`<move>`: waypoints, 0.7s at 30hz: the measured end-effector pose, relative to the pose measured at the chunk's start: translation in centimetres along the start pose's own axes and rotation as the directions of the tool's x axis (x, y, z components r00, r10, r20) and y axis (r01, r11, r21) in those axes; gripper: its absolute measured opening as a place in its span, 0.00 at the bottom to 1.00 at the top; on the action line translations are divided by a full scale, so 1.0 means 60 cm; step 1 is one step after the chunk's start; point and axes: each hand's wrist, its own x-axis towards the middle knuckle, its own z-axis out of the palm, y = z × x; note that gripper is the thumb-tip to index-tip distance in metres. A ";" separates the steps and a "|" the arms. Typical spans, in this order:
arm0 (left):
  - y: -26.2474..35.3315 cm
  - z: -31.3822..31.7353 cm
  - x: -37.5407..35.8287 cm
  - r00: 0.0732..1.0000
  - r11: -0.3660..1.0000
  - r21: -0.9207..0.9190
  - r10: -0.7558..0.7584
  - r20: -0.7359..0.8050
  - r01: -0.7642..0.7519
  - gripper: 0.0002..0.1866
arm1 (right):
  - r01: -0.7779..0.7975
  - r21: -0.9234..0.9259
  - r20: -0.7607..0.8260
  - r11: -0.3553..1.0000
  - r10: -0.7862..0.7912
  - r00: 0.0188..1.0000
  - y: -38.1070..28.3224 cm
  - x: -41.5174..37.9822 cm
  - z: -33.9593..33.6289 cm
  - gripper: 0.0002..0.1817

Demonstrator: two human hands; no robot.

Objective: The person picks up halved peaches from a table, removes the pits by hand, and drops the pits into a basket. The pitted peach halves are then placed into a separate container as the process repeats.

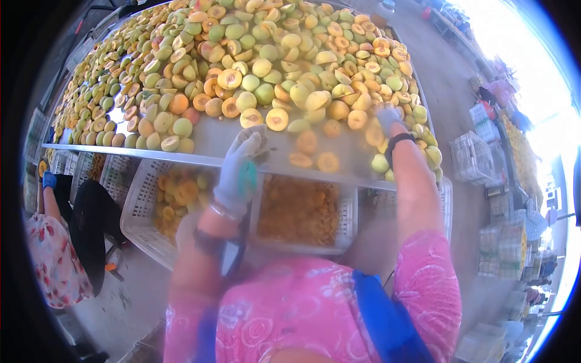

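Observation:
My left hand (239,172), in a pale glove with a green patch, is over the front edge of the metal table (212,136). Its fingers are curled together, their tips greyish; what they hold, if anything, is hidden. To the right, my right hand (389,115), also gloved, reaches among the fruit at the table's right side. Motion blurs its fingers. A thick heap of cut peaches or apricots (230,78), green, yellow and orange, covers much of the table. Several blurred pieces, including an orange half (328,162), lie between my hands.
Below the table edge, a white crate (142,199) contains fruit halves, and another white crate (348,224) holds small brown pieces. A co-worker's blue-gloved hand (49,179) is at the far left. Stacked crates (472,157) stand across the aisle at right.

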 end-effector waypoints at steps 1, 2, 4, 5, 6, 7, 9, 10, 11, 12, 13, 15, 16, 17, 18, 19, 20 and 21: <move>0.000 0.002 0.000 1.000 1.000 -0.001 -0.007 0.003 0.007 0.18 | -0.211 0.443 -0.058 0.871 0.263 0.963 -0.020 -0.001 -0.011 0.28; 0.003 0.007 -0.001 1.000 1.000 0.003 -0.011 0.003 0.011 0.18 | -0.313 0.795 0.004 0.520 0.511 0.860 -0.037 -0.005 -0.026 0.33; 0.002 0.011 0.000 1.000 1.000 0.010 -0.022 0.006 0.022 0.18 | -0.214 0.895 0.023 0.392 0.438 0.899 -0.066 -0.056 -0.091 0.32; 0.000 0.013 -0.001 0.999 0.999 0.020 -0.030 0.020 0.029 0.18 | -0.117 0.963 0.023 0.242 0.358 0.933 -0.078 -0.073 -0.108 0.31; -0.002 0.016 0.000 0.999 0.999 0.029 -0.035 0.035 0.034 0.18 | -0.124 0.963 0.030 0.239 0.364 0.931 -0.091 -0.061 -0.088 0.31; -0.002 0.020 -0.002 0.998 0.999 0.029 -0.037 0.041 0.036 0.18 | -0.029 0.945 -0.092 0.324 0.351 0.932 -0.104 -0.039 -0.058 0.30; 0.001 0.026 -0.010 0.997 0.997 0.059 -0.056 0.047 0.053 0.18 | 0.064 0.912 -0.211 0.406 0.328 0.921 -0.103 -0.039 -0.052 0.29; 0.001 0.027 -0.012 0.997 0.997 0.062 -0.059 0.049 0.056 0.18 | 0.144 0.914 -0.222 0.379 0.169 0.960 -0.089 -0.045 -0.047 0.29; 0.001 0.028 -0.015 0.998 0.998 0.043 -0.052 0.044 0.051 0.18 | 0.221 0.915 -0.236 0.338 0.004 0.972 -0.082 -0.064 -0.061 0.28; 0.001 0.028 -0.016 0.998 0.999 0.023 -0.045 0.038 0.044 0.18 | 0.102 0.985 -0.118 0.139 0.108 0.987 -0.081 -0.096 -0.096 0.27; 0.000 0.027 -0.015 0.998 0.999 0.025 -0.046 0.038 0.045 0.18 | 0.102 0.985 -0.117 0.137 0.108 0.987 -0.071 -0.086 -0.086 0.27; 0.001 0.022 -0.011 0.998 0.998 0.024 -0.053 0.025 0.053 0.18 | 0.092 0.963 -0.193 0.252 0.413 0.890 -0.030 -0.050 -0.052 0.28; 0.001 0.022 -0.009 0.998 0.998 0.026 -0.050 0.026 0.049 0.18 | 0.096 0.963 -0.196 0.251 0.413 0.889 -0.009 -0.034 -0.039 0.28; 0.002 0.021 -0.009 0.998 0.998 0.027 -0.053 0.032 0.053 0.18 | -0.029 0.948 -0.142 0.317 0.504 0.852 0.013 -0.019 -0.026 0.29; 0.002 0.021 -0.008 0.998 0.998 0.028 -0.057 0.038 0.056 0.18 | -0.159 0.916 -0.100 0.368 0.592 0.799 0.033 -0.005 -0.016 0.31; 0.002 0.021 -0.007 0.998 0.998 0.027 -0.051 0.038 0.050 0.18 | -0.154 0.916 -0.105 0.370 0.592 0.799 0.049 0.011 -0.006 0.31; 0.002 0.022 -0.007 0.998 0.998 0.034 -0.057 0.041 0.055 0.18 | -0.229 0.905 -0.026 0.358 0.585 0.811 0.061 0.026 0.002 0.32; 0.003 0.022 -0.006 0.997 0.997 0.043 -0.062 0.044 0.060 0.18 | -0.303 0.888 0.054 0.347 0.575 0.816 0.079 0.047 0.019 0.34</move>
